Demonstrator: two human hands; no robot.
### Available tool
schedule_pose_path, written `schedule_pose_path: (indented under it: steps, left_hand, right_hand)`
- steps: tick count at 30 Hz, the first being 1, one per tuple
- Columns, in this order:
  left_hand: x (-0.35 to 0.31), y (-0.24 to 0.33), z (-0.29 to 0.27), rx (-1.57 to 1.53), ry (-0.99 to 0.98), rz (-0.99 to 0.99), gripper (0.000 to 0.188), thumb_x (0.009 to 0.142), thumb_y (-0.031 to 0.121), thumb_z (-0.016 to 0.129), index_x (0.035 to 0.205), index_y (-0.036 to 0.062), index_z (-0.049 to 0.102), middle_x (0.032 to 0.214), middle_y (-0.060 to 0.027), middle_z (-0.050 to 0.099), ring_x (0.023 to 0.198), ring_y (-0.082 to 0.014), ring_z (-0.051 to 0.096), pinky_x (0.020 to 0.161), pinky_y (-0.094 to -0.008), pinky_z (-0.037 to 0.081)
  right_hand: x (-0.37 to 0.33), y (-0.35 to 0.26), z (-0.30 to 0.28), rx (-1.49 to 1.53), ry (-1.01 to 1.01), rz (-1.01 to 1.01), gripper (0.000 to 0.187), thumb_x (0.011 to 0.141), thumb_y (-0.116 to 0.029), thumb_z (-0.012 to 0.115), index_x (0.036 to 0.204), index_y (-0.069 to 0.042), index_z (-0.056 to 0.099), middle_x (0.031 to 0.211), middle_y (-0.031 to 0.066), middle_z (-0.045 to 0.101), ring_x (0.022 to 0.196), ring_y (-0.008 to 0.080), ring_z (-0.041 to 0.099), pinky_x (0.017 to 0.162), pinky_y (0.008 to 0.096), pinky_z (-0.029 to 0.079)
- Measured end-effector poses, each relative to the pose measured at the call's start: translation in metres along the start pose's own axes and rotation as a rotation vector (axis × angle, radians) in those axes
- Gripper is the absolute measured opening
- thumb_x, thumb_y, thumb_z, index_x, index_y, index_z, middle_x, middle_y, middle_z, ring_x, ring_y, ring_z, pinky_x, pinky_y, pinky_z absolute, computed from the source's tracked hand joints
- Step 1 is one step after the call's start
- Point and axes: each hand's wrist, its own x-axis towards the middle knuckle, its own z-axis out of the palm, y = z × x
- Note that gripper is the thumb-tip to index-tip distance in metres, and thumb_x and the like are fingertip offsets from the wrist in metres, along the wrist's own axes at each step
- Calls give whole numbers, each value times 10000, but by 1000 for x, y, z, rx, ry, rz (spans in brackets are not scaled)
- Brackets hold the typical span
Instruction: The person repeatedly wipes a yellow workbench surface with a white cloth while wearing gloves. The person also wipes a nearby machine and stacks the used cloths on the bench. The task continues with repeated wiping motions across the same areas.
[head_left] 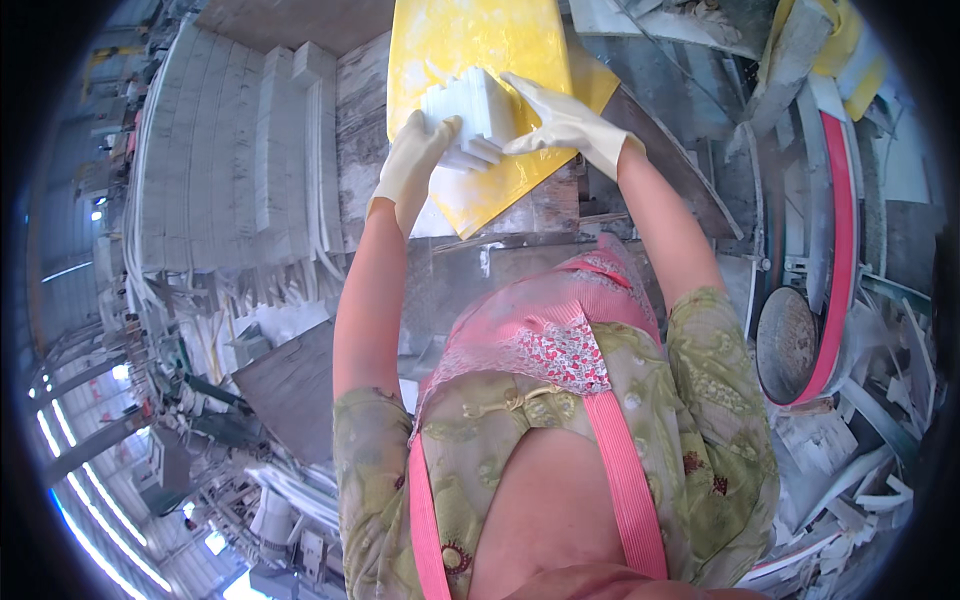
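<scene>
A small stack of white slabs (pixel 470 115), stepped unevenly at its edges, is held over a yellow sheet (pixel 500 35) smeared with white, wet-looking residue. My left hand (pixel 415 160), in a cream rubber glove, grips the stack's left side with the thumb across its near face. On the other side is my right hand (pixel 562 118), gloved alike, its fingers and thumb spread apart. Its fingertips come up to the stack's right edge; whether they press on it I cannot tell. The slabs hide the undersides of the left fingers.
Long rows of grey-white slabs (pixel 225 140) stand stacked at the left. A worn wooden board (pixel 362 130) lies beside the yellow sheet. To the right is a wheel with a red belt (pixel 838 250), with broken white offcuts (pixel 815 440) below it. A dark panel (pixel 680 150) slants near my right forearm.
</scene>
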Motion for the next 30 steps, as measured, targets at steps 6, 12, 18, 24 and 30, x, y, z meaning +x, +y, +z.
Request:
schedule_pose_path:
  steps: [6,12,18,24,30]
  left_hand:
    - [-7,39,17,240,65,-192,828,883,486,737,1386,-117,474,1240,-264,639,1175,-320,619,1009,-379,467]
    - [5,30,40,416,137,-353,929,829,454,826,1380,-161,400,1195,-259,638,1130,-323,638,999,-377,480]
    - [16,19,44,304,151,-372,956,740,445,891,1359,-119,428,1226,-228,626,1130,-309,631,998,-369,474]
    - [13,49,39,274,86,-426,1081,630,363,901,1408,-167,369,1314,-267,604,1201,-307,631,987,-369,508]
    - [5,71,40,214,73,-449,686,811,304,829,1287,-74,511,1210,-203,628,1160,-262,602,1006,-338,452]
  right_hand:
    - [45,14,-14,-219,-173,-127,1315,568,-368,922,1625,-86,192,1544,221,429,1333,425,466,1105,421,441]
    - [61,26,1,-351,-134,-245,1252,539,-408,939,1566,-55,316,1276,182,653,1169,343,580,977,393,499]
    - [60,32,8,-249,-9,-329,796,666,-341,892,1303,8,564,1038,159,722,1025,310,644,893,372,498]
    - [55,28,5,-251,-131,-246,837,695,-376,869,1354,10,526,1077,220,704,1184,305,626,1020,414,457]
    - [44,39,16,-331,147,-405,1038,688,-534,840,1469,21,441,1331,264,610,1334,346,529,1181,446,337]
